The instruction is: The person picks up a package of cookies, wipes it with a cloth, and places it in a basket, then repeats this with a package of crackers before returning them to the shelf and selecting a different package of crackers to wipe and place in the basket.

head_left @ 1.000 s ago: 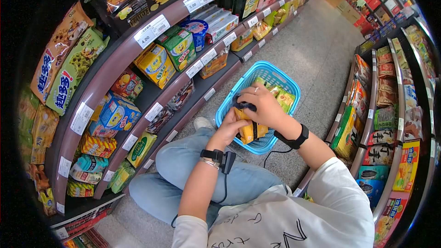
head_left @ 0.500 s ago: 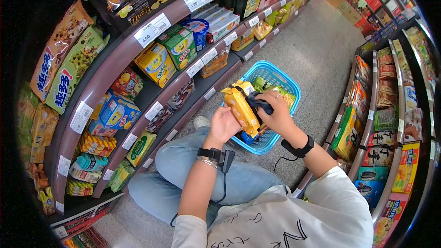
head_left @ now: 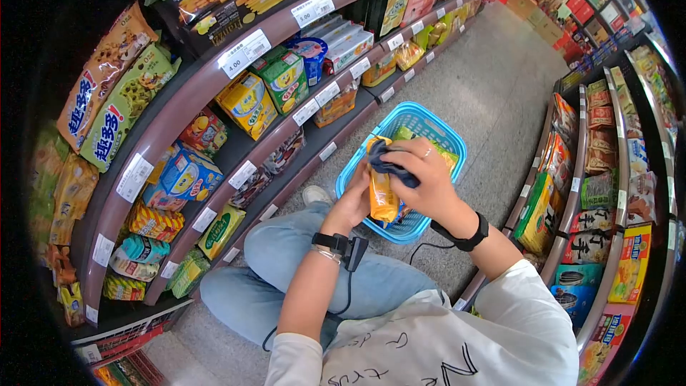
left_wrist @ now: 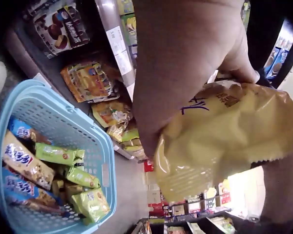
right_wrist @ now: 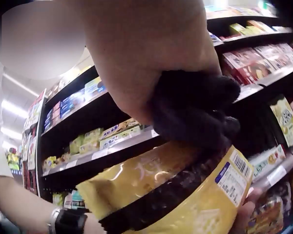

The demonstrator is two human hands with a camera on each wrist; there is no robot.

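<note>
My left hand [head_left: 359, 200] grips a yellow snack packet [head_left: 382, 189] from the side and holds it upright above the blue basket [head_left: 418, 116]. My right hand [head_left: 414, 171] clutches a dark cloth [head_left: 388, 159] and presses it on the packet's top. The right wrist view shows the dark cloth [right_wrist: 193, 109] bunched on the yellow packet [right_wrist: 176, 195] beside a barcode label [right_wrist: 233, 178]. In the left wrist view the yellow packet [left_wrist: 224, 141] lies in my palm, and the blue basket [left_wrist: 63, 117] below holds several green and yellow snack packets [left_wrist: 58, 156].
A curved shelf unit with snack boxes [head_left: 246, 104] and price tags runs along my left. Another snack shelf [head_left: 564, 171] stands close on the right. The grey floor aisle [head_left: 493, 78] stretches ahead beyond the basket. My bent knees in jeans [head_left: 286, 257] are just under my arms.
The yellow packet came up out of the basket, tilted flat-face up, then turned upright. My right hand moved the cloth from its side onto its top.
</note>
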